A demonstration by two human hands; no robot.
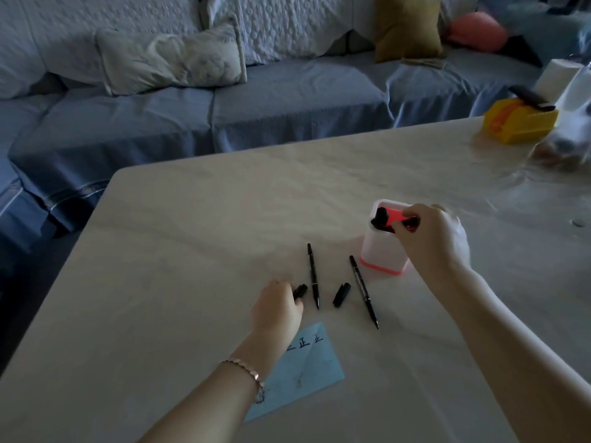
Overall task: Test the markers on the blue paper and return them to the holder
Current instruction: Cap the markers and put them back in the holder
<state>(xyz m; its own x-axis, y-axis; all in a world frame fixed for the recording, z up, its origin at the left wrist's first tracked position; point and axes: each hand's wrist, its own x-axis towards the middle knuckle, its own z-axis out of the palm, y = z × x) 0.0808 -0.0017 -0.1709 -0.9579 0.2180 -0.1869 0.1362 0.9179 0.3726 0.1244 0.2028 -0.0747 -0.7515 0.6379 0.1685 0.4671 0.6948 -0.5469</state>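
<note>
A white holder [379, 251] with a red base stands on the table, with black marker ends showing at its mouth. My right hand [428, 238] is over the holder's top, its fingers curled on a marker there. Two uncapped black markers lie on the table, one [313, 274] in the middle and one [363, 290] nearer the holder. A loose black cap [341, 294] lies between them. My left hand [276, 310] pinches another black cap [300, 290]. The blue paper [307, 369] with written characters lies partly under my left wrist.
A yellow box [518, 123] with a black object on top and a clear plastic bag [572, 123] stand at the table's far right. A sofa with blue cover and pillows [172, 59] runs behind the table. The table's left edge [96, 219] is close.
</note>
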